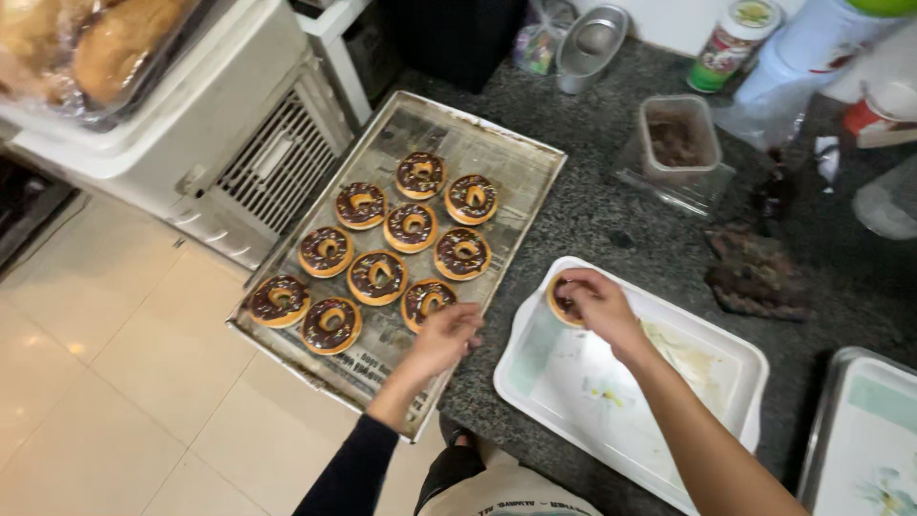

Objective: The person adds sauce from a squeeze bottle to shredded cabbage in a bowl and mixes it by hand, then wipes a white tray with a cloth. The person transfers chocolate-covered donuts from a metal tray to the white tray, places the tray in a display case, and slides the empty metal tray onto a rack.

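A clear plastic tub, a metal tin and a canister sit on the granite counter.

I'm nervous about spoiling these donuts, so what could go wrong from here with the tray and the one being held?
The metal baking tray hangs well past the counter edge over the floor, so a nudge from the left hand at its near corner might tip it. That hand also hovers close to the nearest iced donut and could smear its topping. The donut in the right hand is pinched above the white tray; it may slip.
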